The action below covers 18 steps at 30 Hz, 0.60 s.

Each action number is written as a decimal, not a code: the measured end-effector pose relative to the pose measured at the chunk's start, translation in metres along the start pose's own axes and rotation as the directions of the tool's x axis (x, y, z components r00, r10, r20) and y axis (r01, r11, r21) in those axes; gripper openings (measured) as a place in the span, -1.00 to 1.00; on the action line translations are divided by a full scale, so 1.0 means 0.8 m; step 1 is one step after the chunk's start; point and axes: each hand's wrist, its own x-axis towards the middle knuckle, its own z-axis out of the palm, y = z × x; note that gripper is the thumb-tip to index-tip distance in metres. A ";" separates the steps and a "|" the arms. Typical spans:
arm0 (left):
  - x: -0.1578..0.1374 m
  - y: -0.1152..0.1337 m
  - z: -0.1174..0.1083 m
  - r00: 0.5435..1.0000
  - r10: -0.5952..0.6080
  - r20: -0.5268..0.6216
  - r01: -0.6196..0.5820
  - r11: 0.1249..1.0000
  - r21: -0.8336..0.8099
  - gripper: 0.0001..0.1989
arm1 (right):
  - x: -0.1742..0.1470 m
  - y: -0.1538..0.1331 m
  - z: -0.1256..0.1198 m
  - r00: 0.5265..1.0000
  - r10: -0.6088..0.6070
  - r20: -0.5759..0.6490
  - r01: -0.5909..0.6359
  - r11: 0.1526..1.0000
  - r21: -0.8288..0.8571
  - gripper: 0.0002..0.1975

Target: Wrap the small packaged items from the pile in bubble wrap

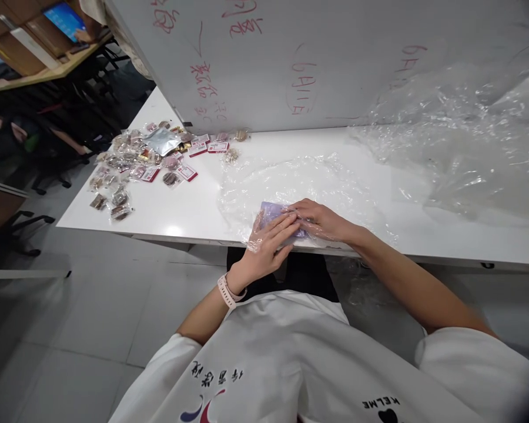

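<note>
Two-handed: pressing flat lavender packet [270,209] against clear plastic film [300,176] directly beneath fingertips, likely to stop slipping; left hand [268,245] flat, fingers nearly together, right hand [324,221] curled; can't tell if clamped.

The person's left grip [268,245] lies with fingers extended at the near edge of the desk [198,208]; right grip [321,220] adjacent, fingers pointing left; forearms [401,275] converge inward.

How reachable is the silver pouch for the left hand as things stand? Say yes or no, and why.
Probably not at once: the left hand lies on the purple item and clear film. Once freed, likely yes with a stretch, as the silver pouch lies on top of small packets, seemingly uncovered.
</note>
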 end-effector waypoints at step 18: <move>0.030 -0.042 -0.032 0.975 -0.115 0.189 0.092 0.988 0.123 -0.41 | -0.073 -0.085 -0.042 0.796 0.587 -0.150 -0.593 0.805 0.004 -0.55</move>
